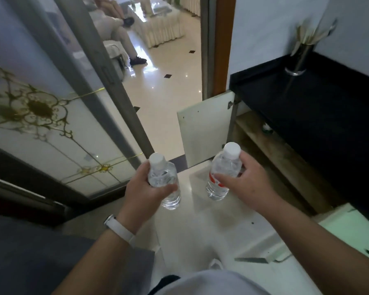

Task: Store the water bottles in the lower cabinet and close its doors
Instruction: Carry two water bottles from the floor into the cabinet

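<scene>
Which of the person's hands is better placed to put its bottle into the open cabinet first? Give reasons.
Right, probably. The right hand grips the red-labelled bottle beside the open cabinet, which lies on that side under the black counter. The left hand holds the other bottle towards the glass door.

Cabinet opening (285,173) lies right of the fingers of our right hand (251,182), unblocked between its two swung-out doors. Far door (202,133) stands just beyond those fingers, near door (349,227) back past the wrist. Black countertop (317,107) overhangs on top. Glass sliding door (51,124) walls us in left of our left hand (143,192). Bare floor (192,209) shows between the left bottle (165,179) and right bottle (222,173) we grip.
</scene>
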Motion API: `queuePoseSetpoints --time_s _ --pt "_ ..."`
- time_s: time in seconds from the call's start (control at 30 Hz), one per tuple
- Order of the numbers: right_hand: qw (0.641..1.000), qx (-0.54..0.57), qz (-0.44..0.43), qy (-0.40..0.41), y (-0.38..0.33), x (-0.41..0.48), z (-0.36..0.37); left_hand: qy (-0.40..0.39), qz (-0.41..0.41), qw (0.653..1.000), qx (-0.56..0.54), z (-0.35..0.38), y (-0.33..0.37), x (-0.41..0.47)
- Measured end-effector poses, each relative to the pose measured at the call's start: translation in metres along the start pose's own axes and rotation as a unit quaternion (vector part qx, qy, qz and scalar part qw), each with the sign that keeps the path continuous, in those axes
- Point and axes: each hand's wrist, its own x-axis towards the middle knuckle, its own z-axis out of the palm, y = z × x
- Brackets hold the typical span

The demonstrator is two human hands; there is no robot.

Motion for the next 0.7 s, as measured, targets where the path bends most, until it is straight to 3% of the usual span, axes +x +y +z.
queuePoseSetpoints --time_s 0.4,0.7 --pt "0.980 -0.052 0.088 0.173 0.019 0.073 -0.010 -0.188 0.054 0.980 0.019 0.062 0.002 0.172" --pt "0.905 -0.051 0.219 0.362 -0.006 0.145 0.030 -0.371 0.105 0.922 0.035 0.075 0.000 0.327"
